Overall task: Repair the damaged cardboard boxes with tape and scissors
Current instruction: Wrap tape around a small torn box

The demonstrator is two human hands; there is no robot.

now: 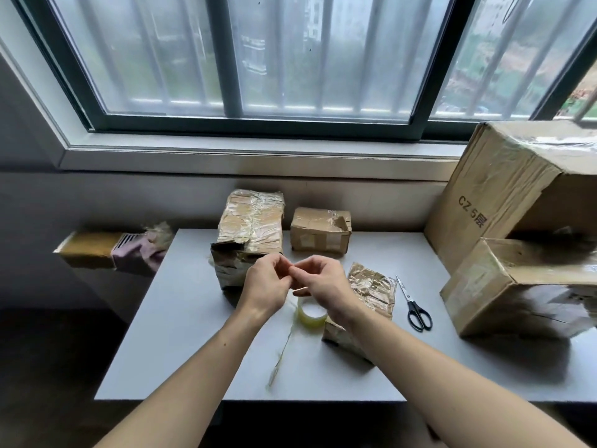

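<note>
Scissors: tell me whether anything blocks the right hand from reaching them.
Nothing visible does. The black-handled scissors lie alone on the white table, right of the right hand; the crumpled taped box sits between but low.

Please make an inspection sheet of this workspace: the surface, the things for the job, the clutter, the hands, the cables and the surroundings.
Surface: white table, standing below a window.
Job's things: tape roll on the table under the hands; scissors lying closed to its right; taped box behind the hands, torn at its near top edge; small box at the back; crumpled flat box under the right forearm; two big boxes stacked at the right.
Clutter: loose tape strip trailing from the roll.
Hands: left hand and right hand meet fingertip to fingertip above the roll; what they pinch is too small to tell.
Cables: nothing seen.
Surroundings: window with bars; cardboard and pink cloth left of the table.
</note>
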